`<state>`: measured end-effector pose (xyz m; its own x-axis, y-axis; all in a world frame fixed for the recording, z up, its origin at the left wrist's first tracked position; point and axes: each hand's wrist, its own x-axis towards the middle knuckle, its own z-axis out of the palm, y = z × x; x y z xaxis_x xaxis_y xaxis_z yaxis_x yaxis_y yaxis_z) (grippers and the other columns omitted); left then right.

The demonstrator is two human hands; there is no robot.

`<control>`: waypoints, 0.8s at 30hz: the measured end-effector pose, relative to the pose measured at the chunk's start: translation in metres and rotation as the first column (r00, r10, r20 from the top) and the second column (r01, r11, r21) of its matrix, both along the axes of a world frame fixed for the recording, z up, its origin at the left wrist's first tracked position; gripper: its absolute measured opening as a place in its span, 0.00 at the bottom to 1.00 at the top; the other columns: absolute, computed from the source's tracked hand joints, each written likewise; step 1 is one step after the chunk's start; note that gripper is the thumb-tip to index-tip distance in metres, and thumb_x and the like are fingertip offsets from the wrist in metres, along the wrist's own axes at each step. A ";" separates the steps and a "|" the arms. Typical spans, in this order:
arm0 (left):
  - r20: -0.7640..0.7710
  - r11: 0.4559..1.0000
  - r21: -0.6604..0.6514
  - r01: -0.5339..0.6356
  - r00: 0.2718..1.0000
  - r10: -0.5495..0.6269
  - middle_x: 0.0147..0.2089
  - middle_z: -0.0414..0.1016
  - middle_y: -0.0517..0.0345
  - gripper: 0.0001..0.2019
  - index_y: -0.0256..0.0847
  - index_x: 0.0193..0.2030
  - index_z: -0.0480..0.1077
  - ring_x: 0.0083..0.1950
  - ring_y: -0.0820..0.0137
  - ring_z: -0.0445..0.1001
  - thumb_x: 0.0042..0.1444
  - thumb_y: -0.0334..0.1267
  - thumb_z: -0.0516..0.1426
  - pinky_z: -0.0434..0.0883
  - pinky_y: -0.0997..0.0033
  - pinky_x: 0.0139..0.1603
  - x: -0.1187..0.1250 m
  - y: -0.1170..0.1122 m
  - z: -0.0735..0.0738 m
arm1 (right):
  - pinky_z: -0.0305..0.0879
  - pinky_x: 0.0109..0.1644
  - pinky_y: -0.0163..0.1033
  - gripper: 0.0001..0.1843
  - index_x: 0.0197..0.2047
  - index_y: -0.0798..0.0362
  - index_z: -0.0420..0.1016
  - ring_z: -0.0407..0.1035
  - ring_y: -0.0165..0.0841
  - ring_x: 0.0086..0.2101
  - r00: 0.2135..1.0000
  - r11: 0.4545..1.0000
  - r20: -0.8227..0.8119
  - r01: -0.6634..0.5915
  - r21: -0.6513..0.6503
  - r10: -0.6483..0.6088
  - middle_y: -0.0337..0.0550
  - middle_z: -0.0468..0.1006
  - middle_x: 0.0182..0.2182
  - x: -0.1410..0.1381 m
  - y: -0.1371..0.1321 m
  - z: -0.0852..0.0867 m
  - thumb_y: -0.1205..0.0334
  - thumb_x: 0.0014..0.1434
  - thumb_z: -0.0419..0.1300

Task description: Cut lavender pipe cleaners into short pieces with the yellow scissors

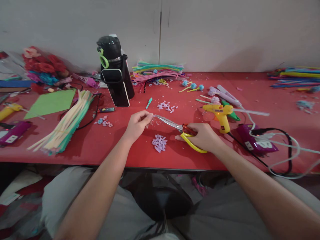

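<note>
My right hand [203,136] grips a pair of scissors [172,124] by its yellow and orange handles, the blades pointing left. At the blade tips, my left hand [138,125] pinches with thumb and forefinger; what sits between them is too small to make out. Below the blades lies a pile of short lilac pieces [159,143]. Beyond the blades is a looser scatter of lilac pieces [167,106], with tiny crumbs around it. A small turquoise stick with a thicker end [149,102] rests just past my left hand.
A black bottle [110,50] stands behind a phone [116,88]. Fuzzy cream and green stems [66,123] lie left. A yellow glue gun [220,115] and purple power strip [257,140] with loose cords are right. Coloured stems [157,71] lie along the wall.
</note>
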<state>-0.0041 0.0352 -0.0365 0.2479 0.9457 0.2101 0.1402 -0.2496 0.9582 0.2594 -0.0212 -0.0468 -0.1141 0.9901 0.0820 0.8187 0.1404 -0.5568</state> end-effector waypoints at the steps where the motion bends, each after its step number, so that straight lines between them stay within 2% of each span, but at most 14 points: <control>1: -0.002 1.000 -0.002 0.002 1.000 -0.002 0.23 0.65 0.61 0.15 0.39 0.27 0.69 0.25 0.75 0.62 0.59 0.47 0.59 0.60 0.72 0.28 0.000 0.000 0.000 | 0.45 0.25 0.36 0.36 0.19 0.50 0.53 0.50 0.26 0.22 1.000 1.000 0.001 -0.003 0.001 0.003 0.33 0.58 0.17 0.000 0.000 0.000 0.27 0.44 0.64; 24: -0.004 0.999 0.037 0.023 1.000 -0.023 0.27 0.72 0.59 0.13 0.38 0.30 0.72 0.25 0.76 0.64 0.60 0.46 0.59 0.62 0.73 0.28 -0.001 0.002 -0.004 | 0.45 0.24 0.36 0.36 0.18 0.50 0.54 0.50 0.27 0.22 1.000 1.000 0.006 0.005 0.006 -0.005 0.35 0.57 0.16 -0.002 -0.001 0.005 0.26 0.44 0.61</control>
<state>-0.0050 0.0369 -0.0403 0.2704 0.9314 0.2438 0.1378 -0.2881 0.9476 0.2571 -0.0220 -0.0414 -0.1096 0.9901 0.0872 0.8225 0.1396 -0.5514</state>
